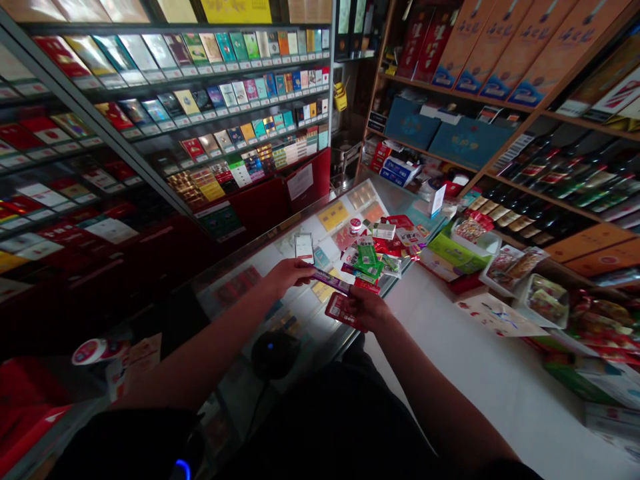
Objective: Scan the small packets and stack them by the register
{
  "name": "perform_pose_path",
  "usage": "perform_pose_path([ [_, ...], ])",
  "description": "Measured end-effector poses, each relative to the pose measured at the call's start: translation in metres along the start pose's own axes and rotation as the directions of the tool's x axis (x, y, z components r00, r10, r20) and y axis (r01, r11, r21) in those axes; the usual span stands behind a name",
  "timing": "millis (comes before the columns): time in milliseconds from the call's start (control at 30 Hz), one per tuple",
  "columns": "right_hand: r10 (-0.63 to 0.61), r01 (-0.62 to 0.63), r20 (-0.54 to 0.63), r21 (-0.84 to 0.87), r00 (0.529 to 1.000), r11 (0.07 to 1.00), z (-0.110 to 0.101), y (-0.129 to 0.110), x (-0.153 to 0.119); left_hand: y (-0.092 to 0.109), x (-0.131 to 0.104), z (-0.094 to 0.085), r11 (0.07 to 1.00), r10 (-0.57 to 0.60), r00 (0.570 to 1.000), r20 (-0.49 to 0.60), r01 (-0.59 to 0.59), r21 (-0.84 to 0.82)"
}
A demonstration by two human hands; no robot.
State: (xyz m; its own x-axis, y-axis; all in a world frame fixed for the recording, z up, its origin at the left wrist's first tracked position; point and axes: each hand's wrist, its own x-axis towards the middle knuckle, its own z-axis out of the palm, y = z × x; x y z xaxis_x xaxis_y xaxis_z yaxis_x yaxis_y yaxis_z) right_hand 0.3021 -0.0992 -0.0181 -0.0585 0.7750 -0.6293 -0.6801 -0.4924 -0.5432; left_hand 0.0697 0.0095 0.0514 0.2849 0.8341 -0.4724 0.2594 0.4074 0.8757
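Note:
A thin purple stick-shaped packet (332, 279) stretches between my hands above the glass counter (280, 263). My left hand (291, 275) pinches its left end. My right hand (369, 308) grips the other end and also has a flat red packet (342, 311) with pale print, which hangs below the fingers. Just beyond my left hand lies a white card-like object (303, 248) with a dark edge. To the right of it is a heap of snack packets, among them a green packet (367, 253), a white box (384, 231) and a round red-and-white tub (355, 226).
A black round device (274, 353) with a blue light sits on the counter near my body. Cigarette shelves (200, 67) line the left wall. White bins (543, 300) of snacks and shelved bottles (560, 167) stand at the right. Another tub (90, 351) is at the lower left.

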Motion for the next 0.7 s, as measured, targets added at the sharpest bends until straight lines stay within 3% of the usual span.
perform_pose_path([
  [200, -0.113, 0.109, -0.051, -0.090, 0.992, 0.990, 0.021, 0.001, 0.002, -0.013, -0.013, -0.027, 0.990, -0.042, 0.995, -0.094, 0.028, -0.140],
  [400, -0.199, 0.194, 0.016, -0.313, 0.980, 0.930, 0.039, 0.000, 0.003, -0.028, -0.022, -0.049, 0.978, -0.076, 0.985, -0.153, 0.043, -0.204],
  [700, -0.252, 0.238, 0.038, -0.484, 0.967, 0.842, 0.067, 0.015, 0.007, -0.059, -0.032, -0.082, 0.968, -0.096, 0.972, -0.215, 0.041, -0.248],
])
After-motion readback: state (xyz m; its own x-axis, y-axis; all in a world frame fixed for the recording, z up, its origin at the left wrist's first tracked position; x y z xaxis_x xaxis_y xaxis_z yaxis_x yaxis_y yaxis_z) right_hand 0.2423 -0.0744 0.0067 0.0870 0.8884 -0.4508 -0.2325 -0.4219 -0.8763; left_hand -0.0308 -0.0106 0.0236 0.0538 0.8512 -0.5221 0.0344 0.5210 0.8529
